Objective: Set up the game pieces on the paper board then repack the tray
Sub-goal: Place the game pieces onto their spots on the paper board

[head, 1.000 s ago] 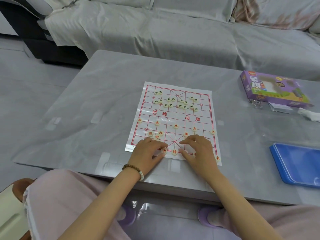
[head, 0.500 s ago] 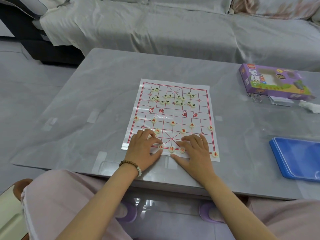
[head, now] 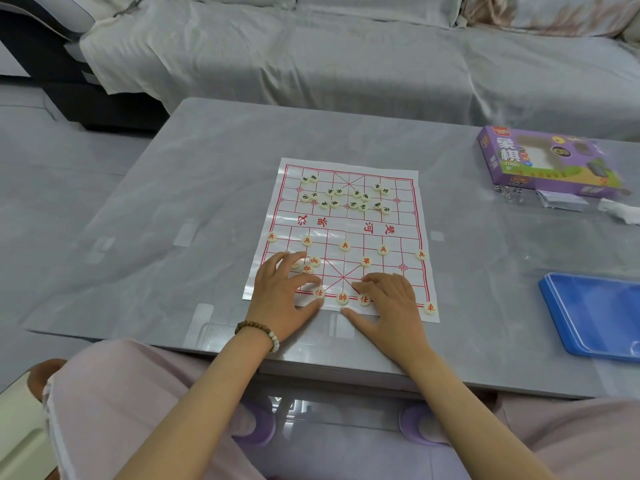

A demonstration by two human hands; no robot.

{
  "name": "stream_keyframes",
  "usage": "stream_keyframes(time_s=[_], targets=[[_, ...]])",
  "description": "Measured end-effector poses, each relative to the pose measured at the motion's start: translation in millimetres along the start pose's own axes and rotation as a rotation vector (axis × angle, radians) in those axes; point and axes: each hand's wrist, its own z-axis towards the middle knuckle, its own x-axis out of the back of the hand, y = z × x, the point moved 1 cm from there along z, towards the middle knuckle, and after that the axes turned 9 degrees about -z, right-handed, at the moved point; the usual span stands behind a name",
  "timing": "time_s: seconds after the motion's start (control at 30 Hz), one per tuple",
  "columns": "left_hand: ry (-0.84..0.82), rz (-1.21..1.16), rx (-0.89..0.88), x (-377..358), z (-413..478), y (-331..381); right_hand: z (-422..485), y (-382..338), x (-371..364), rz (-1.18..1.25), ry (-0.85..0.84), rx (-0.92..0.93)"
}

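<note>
Red xiangqi pieces (head: pixel 342 298) stand partly ranked at the near edge of the paper board (head: pixel 346 223). The dark pieces (head: pixel 353 204) sit bunched and unsorted at its far end. Left grip (head: pixel 280 292) and right grip (head: pixel 391 303) rest loose-fingered, holding nothing, fingertips touching near-row pieces. The blue tray (head: pixel 595 317), right of the board, awaits repacking.

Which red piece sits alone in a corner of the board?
The red piece at the paper board's near right corner, right of the right hand; no other corner shows one.
</note>
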Motion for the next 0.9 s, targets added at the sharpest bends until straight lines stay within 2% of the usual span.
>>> stream_keyframes(time_s=[0.5, 0.63, 0.77, 0.9], targets=[[-0.025, 0.003, 0.023, 0, 0, 2, 3, -1, 4, 0.026, -0.065, -0.005], [0.015, -0.017, 0.015, 9, 0, 1, 21, -1, 15, 0.098, -0.045, -0.075], [0.073, 0.017, 0.03, 21, -3, -14, 56, 4, 20, 0.033, -0.205, -0.141], [-0.023, 0.163, -0.092, 23, -13, -28, 71, 3, 18, -0.056, -0.295, -0.152]])
